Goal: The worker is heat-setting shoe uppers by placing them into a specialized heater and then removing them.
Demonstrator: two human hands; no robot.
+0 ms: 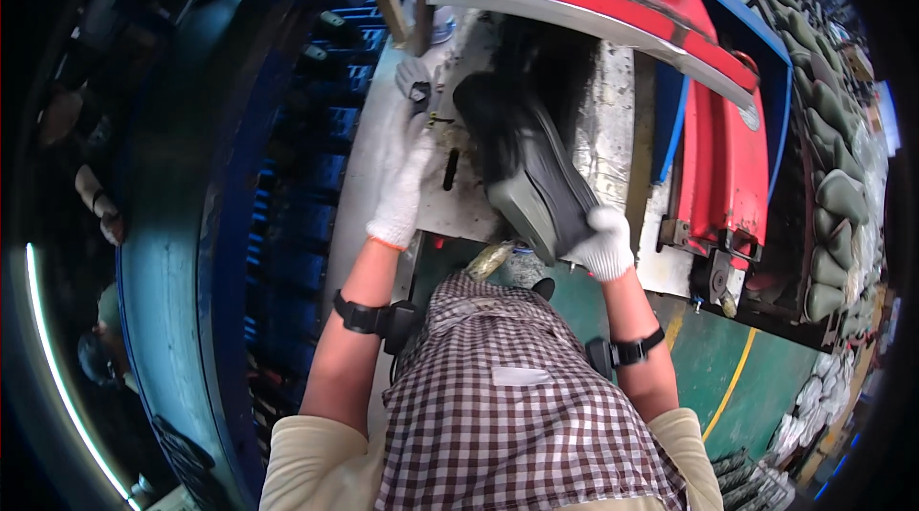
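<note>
My right hand (605, 245), in a white knit glove, is closed on the near end of a long shoe-shaped piece (532, 188), dark grey and black. Its far end is blurred and tilts up to the left, over the pale metal table. To its left, my left hand (398, 176), also gloved in white, stretches forward over the table with its fingers extended and slightly smeared. Just past the fingertips is a small grey and black object (418, 93) whose kind I cannot make out; whether the fingers touch it is unclear.
A red machine (593, 4) with a pale metal lower edge arches over the far side of the table (445, 200). Another red machine part (723, 166) stands at the right beside a blue frame. Several grey-green sole-shaped pieces (835, 210) line a rack at far right. Blue racking (316, 176) is at left.
</note>
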